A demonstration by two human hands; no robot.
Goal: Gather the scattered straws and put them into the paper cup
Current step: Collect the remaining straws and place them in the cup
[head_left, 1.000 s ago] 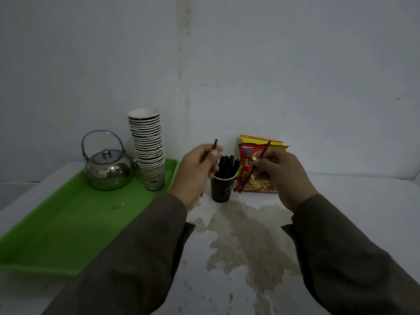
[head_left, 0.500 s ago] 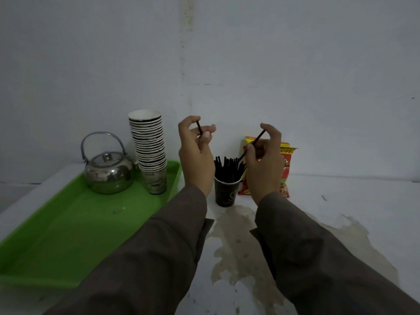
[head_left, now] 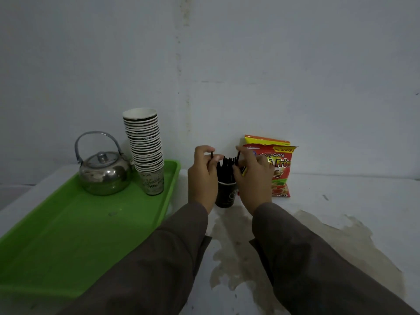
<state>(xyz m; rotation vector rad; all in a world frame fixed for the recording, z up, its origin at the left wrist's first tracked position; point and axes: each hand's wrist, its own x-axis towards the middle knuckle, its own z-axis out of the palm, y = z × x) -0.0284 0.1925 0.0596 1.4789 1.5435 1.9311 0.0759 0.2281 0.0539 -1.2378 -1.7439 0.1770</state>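
Note:
A dark paper cup [head_left: 225,196] stands on the white table near the wall, filled with several black straws [head_left: 226,167] that stick up out of it. My left hand [head_left: 202,176] is at the cup's left side and pinches one black straw [head_left: 212,155] between thumb and fingers. My right hand [head_left: 253,176] is at the cup's right side and pinches another black straw [head_left: 238,156], its lower end down among the straws in the cup. Both hands hide part of the cup.
A green tray [head_left: 68,235] on the left holds a steel kettle [head_left: 103,172] and a tall stack of paper cups [head_left: 146,146]. Red and yellow snack packets [head_left: 280,169] lean on the wall right of the cup. A brown stain [head_left: 250,251] marks the table.
Both hands have come down from above the cup to its two sides, each lowering its straw toward the bundle in the cup.

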